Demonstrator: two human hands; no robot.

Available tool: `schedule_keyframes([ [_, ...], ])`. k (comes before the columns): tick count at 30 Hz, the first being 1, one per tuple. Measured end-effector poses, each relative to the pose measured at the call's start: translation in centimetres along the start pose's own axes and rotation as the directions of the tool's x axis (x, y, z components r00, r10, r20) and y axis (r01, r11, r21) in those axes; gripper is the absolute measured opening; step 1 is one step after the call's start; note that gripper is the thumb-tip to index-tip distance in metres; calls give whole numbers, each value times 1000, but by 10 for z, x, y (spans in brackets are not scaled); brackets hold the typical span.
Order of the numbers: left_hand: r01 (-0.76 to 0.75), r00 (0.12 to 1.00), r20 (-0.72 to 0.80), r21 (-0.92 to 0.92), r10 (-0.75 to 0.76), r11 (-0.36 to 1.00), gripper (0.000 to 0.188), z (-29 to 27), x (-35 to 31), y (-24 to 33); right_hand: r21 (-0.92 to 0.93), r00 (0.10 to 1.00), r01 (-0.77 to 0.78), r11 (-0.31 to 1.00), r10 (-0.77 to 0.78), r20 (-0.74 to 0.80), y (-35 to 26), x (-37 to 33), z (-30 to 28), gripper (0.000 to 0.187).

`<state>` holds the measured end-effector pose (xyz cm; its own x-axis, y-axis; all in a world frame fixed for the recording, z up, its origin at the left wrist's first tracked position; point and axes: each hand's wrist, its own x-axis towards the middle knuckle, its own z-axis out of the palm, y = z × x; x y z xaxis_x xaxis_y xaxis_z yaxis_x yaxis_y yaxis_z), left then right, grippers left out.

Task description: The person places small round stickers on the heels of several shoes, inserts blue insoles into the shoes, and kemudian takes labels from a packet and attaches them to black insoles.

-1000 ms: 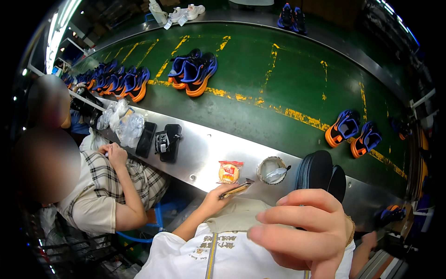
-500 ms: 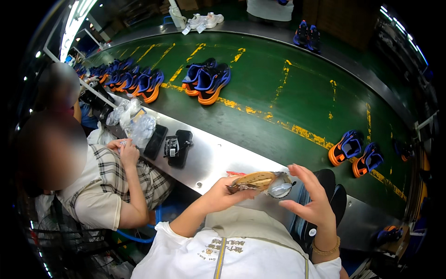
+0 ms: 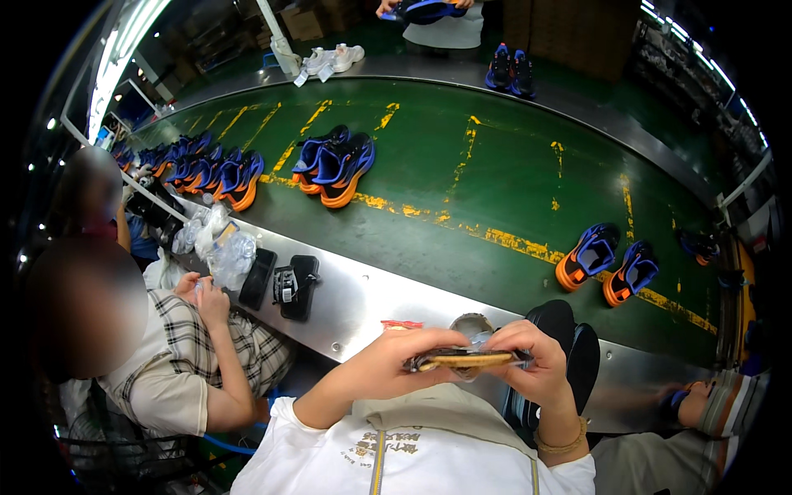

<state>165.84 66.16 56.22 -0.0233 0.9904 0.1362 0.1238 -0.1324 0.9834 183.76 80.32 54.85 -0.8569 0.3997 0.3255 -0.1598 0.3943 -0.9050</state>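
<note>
I hold a flat tan insole [image 3: 464, 360] level in front of my chest, between both hands, above the near edge of the steel bench [image 3: 371, 301]. My left hand [image 3: 396, 359] is closed on its left end, thumb under and fingers curled over the top edge. My right hand [image 3: 528, 359] pinches its right end in the same manner, fingers folded over the top; a beaded bracelet [image 3: 561, 444] sits on that wrist. Behind the insole, partly hidden by my hands, a small round container [image 3: 472, 323] stands on the bench; its contents cannot be made out. Just beyond my right hand, two black shoe parts [image 3: 569, 346] rest on the bench. Further left on the bench lie two more black pieces [image 3: 285, 283] and a heap of clear plastic bags [image 3: 223, 247]. A person in a plaid shirt [image 3: 190, 355] sits to my left, hands near those bags. Beyond the bench runs a green conveyor belt [image 3: 495, 165] with yellow markings. It carries a pair of blue-and-orange shoes [image 3: 609, 266] to my right, a second pair [image 3: 334, 165] further left, and a row of the same shoes [image 3: 198, 169] at the far left.
</note>
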Motion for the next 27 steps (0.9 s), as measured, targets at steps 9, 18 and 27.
schedule_keyframes([
  [9,24,998,51,30,-25,999,39,2,3,16,47,993,117,992,-117,-2,-8,-1,-8,22],
  [18,-221,960,199,101,198,970,47,15,5,42,-70,972,235,969,-236,-7,-46,-19,-23,33],
  [27,112,993,-35,68,-110,991,42,15,-28,-45,-359,965,-253,898,260,-28,12,-55,-21,66],
])
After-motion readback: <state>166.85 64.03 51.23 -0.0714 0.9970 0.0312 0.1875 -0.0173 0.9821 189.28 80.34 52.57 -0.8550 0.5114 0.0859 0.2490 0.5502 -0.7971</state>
